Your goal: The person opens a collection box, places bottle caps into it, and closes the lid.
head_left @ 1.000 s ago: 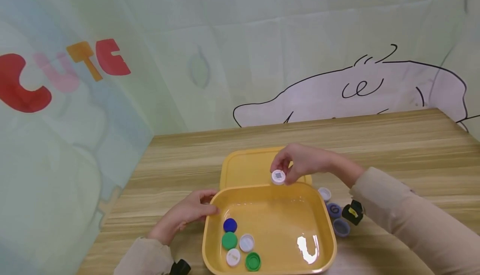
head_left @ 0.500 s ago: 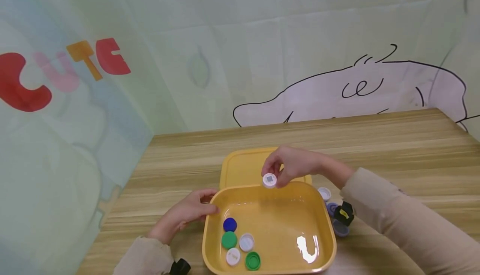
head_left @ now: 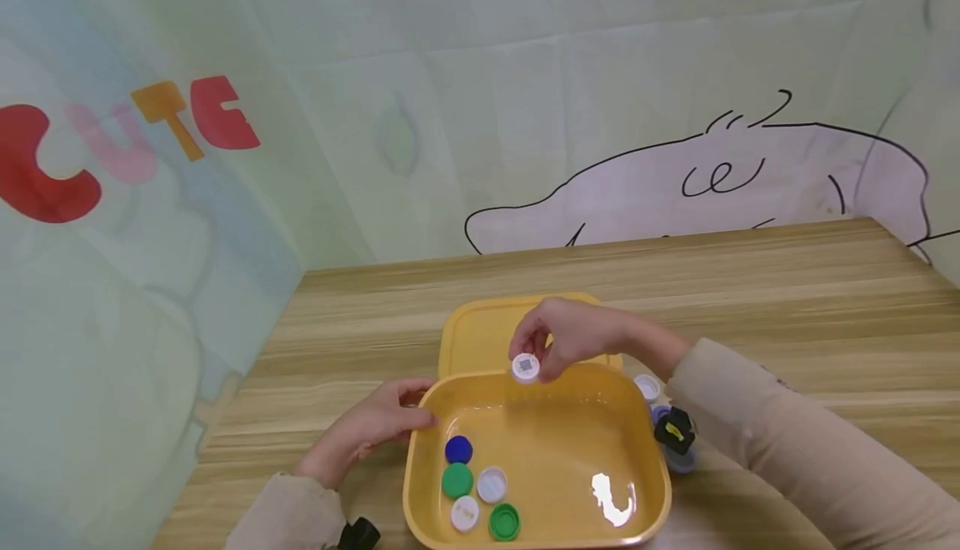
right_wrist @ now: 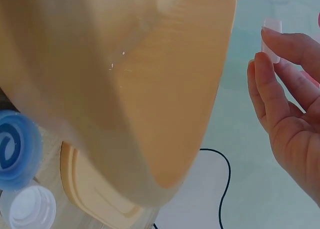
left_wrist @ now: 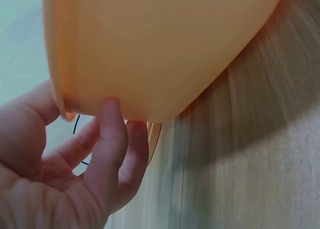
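Note:
My right hand (head_left: 573,335) pinches a white bottle cap (head_left: 526,367) with a printed square on its top. It holds the cap above the far rim of a yellow plastic container (head_left: 555,450). In the right wrist view the cap (right_wrist: 272,39) is edge-on between thumb and fingertips. My left hand (head_left: 378,415) grips the container's far left corner, thumb over the rim and fingers against the outer wall (left_wrist: 150,49). Inside, toward the left, lie a blue cap (head_left: 458,450), two green caps (head_left: 457,480) and two white caps (head_left: 492,485).
Behind the container lies a yellow lid (head_left: 480,333). Right of it, partly hidden by the right wrist's black camera (head_left: 675,431), are a white cap (head_left: 647,387) and bluish caps (head_left: 680,460). A printed cloth (head_left: 480,133) hangs behind the wooden table (head_left: 360,308).
My right hand has moved left and slightly nearer with the white cap, along the container's far rim. My left hand and the caps inside have stayed put.

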`<state>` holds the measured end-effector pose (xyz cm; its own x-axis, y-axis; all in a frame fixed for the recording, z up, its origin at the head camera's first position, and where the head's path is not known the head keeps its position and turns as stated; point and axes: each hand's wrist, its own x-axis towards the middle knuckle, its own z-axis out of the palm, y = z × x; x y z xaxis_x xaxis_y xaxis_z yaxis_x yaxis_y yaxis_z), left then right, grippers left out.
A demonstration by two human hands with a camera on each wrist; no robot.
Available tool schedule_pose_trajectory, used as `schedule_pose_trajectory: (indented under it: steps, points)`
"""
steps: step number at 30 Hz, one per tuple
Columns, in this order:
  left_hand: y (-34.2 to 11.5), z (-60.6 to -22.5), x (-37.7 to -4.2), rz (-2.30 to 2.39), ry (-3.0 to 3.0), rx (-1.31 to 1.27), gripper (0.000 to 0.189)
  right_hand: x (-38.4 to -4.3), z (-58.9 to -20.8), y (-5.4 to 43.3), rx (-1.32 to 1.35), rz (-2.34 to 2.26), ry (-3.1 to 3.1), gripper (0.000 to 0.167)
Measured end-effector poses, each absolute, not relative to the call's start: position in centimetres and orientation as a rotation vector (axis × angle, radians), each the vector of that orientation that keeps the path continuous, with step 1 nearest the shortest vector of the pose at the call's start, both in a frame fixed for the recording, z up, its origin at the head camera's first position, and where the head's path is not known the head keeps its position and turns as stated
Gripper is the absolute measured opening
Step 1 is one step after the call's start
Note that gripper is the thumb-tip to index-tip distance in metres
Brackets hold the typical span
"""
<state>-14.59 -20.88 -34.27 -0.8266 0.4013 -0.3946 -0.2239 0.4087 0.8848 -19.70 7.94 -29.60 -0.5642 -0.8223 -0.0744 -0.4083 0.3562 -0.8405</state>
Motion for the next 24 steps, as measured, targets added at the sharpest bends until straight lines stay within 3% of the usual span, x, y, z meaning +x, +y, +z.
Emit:
schedule_pose_trajectory:
  steps: [24]
  points:
    - [-21.0,-34.6,-14.7,1.446,2.105,0.153,0.052,-19.3,-30.0,5.3,-1.147,-1.097,2.049,0.024]
